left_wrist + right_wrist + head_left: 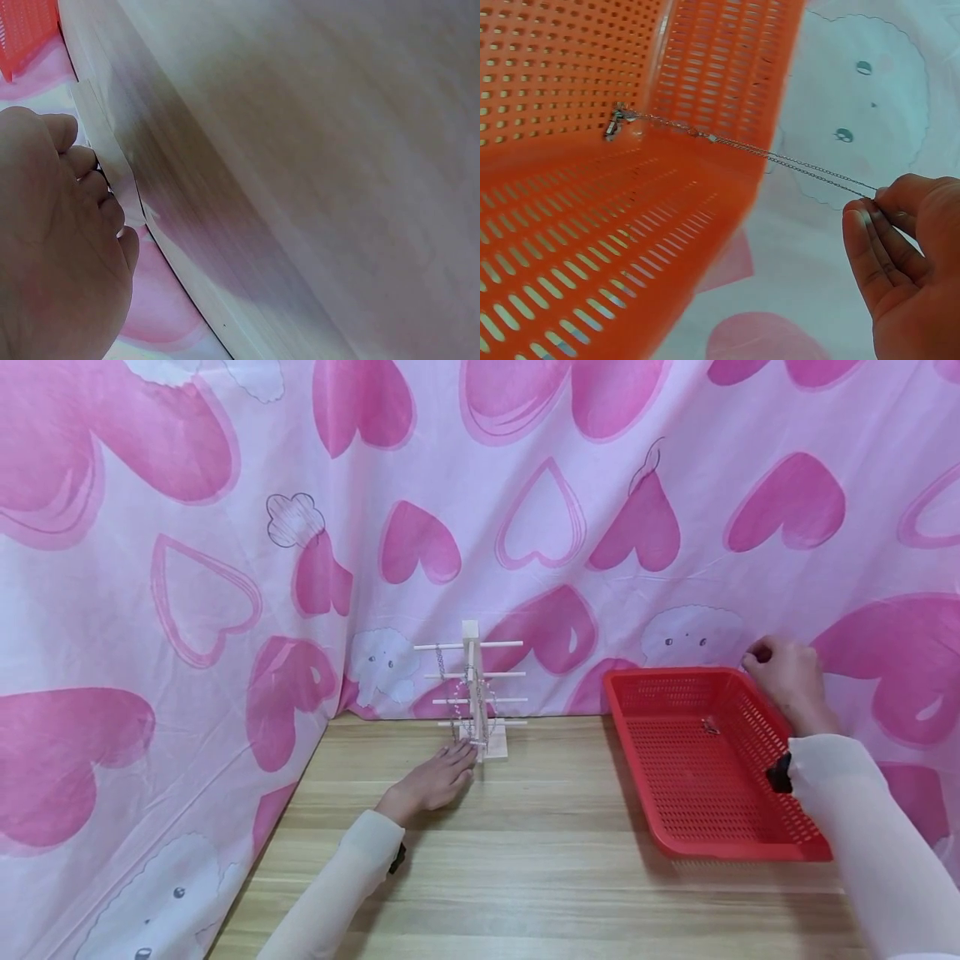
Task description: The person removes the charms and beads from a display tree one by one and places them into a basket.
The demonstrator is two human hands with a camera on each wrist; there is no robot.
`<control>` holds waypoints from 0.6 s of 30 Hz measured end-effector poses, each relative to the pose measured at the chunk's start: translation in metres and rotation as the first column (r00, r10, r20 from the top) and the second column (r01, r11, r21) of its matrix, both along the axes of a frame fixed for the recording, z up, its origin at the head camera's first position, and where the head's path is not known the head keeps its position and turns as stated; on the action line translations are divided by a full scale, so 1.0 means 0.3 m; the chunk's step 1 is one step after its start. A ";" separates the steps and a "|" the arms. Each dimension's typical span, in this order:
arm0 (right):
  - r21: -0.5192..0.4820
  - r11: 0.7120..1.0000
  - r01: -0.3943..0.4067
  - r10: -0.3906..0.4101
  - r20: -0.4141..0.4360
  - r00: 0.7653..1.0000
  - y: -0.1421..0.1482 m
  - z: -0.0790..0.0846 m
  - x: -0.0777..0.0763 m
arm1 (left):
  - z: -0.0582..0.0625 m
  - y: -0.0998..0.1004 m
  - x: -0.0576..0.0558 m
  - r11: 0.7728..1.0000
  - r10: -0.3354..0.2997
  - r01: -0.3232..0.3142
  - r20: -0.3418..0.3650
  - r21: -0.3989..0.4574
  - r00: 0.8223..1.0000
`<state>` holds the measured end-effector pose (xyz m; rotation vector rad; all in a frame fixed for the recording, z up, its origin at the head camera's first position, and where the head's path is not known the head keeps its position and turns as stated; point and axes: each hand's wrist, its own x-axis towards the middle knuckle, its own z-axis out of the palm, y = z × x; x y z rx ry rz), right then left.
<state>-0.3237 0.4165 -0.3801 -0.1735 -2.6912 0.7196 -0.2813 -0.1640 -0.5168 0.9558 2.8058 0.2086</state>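
Note:
My right hand [791,681] is above the back right corner of the red plastic basket [651,822]. Thumb and fingers pinch one end of a thin silver necklace [810,166], which stretches over the basket wall in the right wrist view. Its far end, with a small metallic pendant [613,124], lies low inside the basket. My left hand [435,778] reaches to a wooden peg rack [471,631], fingers extended at its lowest pegs and base. Several chains and a beaded strand hang from the rack's pegs. In the left wrist view the palm shows beside the rack's base [112,154].
The rack stands at the back of a wood-grain table [540,835], left of the basket. Pink heart-patterned cloth [420,410] hangs behind the table and along its left side.

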 end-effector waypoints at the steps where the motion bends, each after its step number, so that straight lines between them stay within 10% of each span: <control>1: -0.003 1.000 -0.005 0.005 0.015 1.000 0.002 -0.009 0.000 | 0.000 0.001 -0.001 1.000 -0.001 0.001 0.000 -0.002 1.000; 18: 0.009 0.998 -0.056 0.053 0.200 0.978 -0.010 -0.141 -0.005 | -0.008 0.004 -0.009 1.000 0.007 -0.007 -0.001 0.005 1.000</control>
